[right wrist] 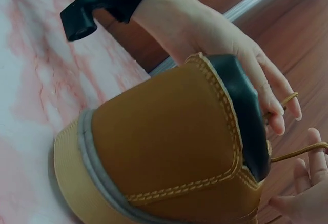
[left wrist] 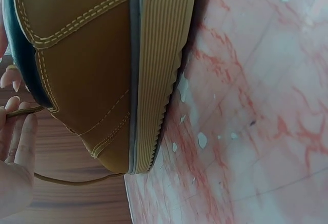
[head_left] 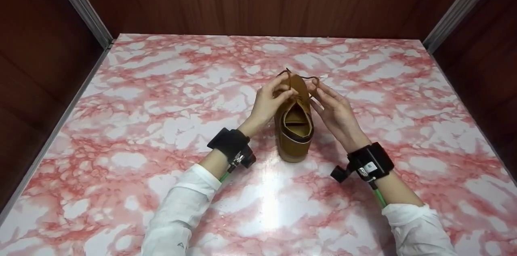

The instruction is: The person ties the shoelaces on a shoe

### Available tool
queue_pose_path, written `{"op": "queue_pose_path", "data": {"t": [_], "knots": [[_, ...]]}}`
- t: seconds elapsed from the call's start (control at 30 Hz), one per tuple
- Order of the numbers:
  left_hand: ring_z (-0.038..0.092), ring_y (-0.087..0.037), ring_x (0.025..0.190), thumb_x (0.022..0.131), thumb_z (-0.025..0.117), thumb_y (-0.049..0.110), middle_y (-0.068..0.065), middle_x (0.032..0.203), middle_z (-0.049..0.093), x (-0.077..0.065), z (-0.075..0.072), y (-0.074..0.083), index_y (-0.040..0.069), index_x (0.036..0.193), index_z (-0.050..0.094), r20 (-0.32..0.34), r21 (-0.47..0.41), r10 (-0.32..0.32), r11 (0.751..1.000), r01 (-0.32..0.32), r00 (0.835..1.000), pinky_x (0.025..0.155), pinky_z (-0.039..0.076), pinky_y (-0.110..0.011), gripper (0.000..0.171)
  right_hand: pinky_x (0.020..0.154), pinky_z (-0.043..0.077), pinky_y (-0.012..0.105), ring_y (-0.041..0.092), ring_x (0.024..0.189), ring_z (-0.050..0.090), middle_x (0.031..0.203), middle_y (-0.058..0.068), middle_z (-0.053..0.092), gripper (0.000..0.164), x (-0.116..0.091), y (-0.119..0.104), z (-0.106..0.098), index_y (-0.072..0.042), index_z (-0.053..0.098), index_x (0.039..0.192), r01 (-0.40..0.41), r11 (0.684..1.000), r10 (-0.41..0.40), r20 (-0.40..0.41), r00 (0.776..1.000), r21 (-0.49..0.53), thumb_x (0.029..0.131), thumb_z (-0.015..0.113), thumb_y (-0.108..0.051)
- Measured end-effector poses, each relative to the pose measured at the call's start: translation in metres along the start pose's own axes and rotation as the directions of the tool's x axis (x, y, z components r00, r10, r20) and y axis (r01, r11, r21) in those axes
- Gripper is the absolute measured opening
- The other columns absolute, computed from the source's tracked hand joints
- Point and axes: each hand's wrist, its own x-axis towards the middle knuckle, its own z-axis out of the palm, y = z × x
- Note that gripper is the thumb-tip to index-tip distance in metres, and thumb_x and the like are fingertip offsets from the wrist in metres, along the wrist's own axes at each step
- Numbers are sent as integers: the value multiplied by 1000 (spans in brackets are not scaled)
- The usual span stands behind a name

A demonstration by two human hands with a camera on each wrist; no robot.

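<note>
White sleeves (head_left: 169, 215), nearest the head camera, come in from seven and five o'clock, each forearm wearing a black band (head_left: 229, 143). Beyond them, a little toward three o'clock from the middle of the marbled counter (head_left: 121, 147), one shoe (head_left: 297, 130) stands upright, toe to twelve, heel to six. It is mustard-brown and smooth, with a dark padded collar (right wrist: 230, 80), double rows of pale stitching (left wrist: 82, 21) and a thick beige sole (left wrist: 159, 65) under a grey band.

At the shoe's ten o'clock, the left hand (head_left: 268, 100) has its grip pinched on a thin brown lace (head_left: 310, 78); at two o'clock, the right hand (head_left: 337, 112) grips the lace too, a length of it lying along its fingers. Between the two, the lace arches over the toe.

Only the head view takes in the open mouth of the shoe and most of its upper from above. From the left wrist, the sole's fine ribs and toothed lower edge show, plus a strand running beside the toe. From the right wrist, the rounded heel fills the middle, the left hand at one o'clock and the right at four.
</note>
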Motion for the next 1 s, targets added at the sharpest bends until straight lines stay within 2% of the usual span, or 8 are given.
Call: {"op": "queue_pose_path", "data": {"t": [0.13, 0.23, 0.33, 0.57, 0.7, 0.77, 0.8, 1.0], "knots": [[48, -7, 65, 64, 52, 11, -3, 71, 52, 1, 1, -1, 6, 100, 43, -8, -3, -12, 1000, 12, 1000, 59, 37, -16, 38, 77, 22, 36, 27, 96, 28, 104, 16, 36, 34, 3, -2, -4, -2, 34, 108, 36, 999, -36, -23, 999, 9, 75, 40, -8], [48, -7, 66, 65, 51, 14, -3, 73, 52, 4, 2, -9, 8, 98, 45, 8, 1, -55, 998, 55, 998, 59, 37, -17, 34, 75, 23, 37, 29, 94, 30, 100, 19, 39, 34, 6, -2, -8, 0, 35, 107, 75, 997, -76, -32, 997, -25, 75, 40, -8], [48, -9, 67, 66, 49, 16, -3, 74, 52, 10, 7, -29, 9, 93, 48, 26, 17, -78, 997, 77, 997, 58, 37, -19, 28, 74, 25, 39, 30, 92, 31, 98, 21, 39, 33, 9, -3, -13, 2, 36, 105, 106, 992, -109, -44, 993, -65, 74, 41, -8], [48, -6, 64, 64, 51, 22, 4, 76, 51, 29, 24, -113, 15, 81, 51, -29, -10, 10, 1000, -11, 1000, 53, 38, -18, 18, 72, 27, 39, 31, 90, 33, 98, 22, 39, 31, 16, -6, -20, 4, 37, 103, 140, 980, -149, -53, 987, -138, 74, 42, -6], [48, -5, 63, 62, 52, 24, 6, 74, 51, 31, 26, -121, 17, 78, 51, -50, 19, 22, 1000, -21, 999, 52, 38, -18, 17, 70, 28, 40, 32, 87, 36, 94, 22, 42, 30, 18, -9, -15, 5, 39, 101, 152, 970, -162, -40, 986, -192, 74, 42, -6], [47, -4, 63, 62, 51, 26, 6, 72, 51, 30, 25, -119, 18, 78, 51, -47, 43, 12, 999, -10, 999, 53, 38, -17, 18, 70, 28, 40, 32, 86, 36, 91, 23, 43, 28, 13, -14, 1, 6, 40, 99, 146, 964, -160, -48, 986, -221, 74, 42, -6], [48, -6, 64, 64, 51, 22, 4, 72, 52, 29, 23, -105, 15, 79, 52, -34, 59, -14, 998, 16, 999, 55, 38, -18, 17, 70, 28, 40, 33, 85, 37, 90, 24, 43, 27, 8, -18, 16, 7, 41, 98, 142, 961, -160, -57, 985, -238, 73, 42, -5], [48, -6, 63, 64, 51, 22, 4, 72, 52, 31, 23, -102, 15, 79, 52, -26, 80, -1, 997, 3, 1000, 55, 37, -19, 16, 68, 31, 37, 33, 80, 41, 81, 27, 45, 24, -31, -42, 114, 11, 45, 89, 154, 926, -182, -49, 982, -344, 70, 46, -3]]}}
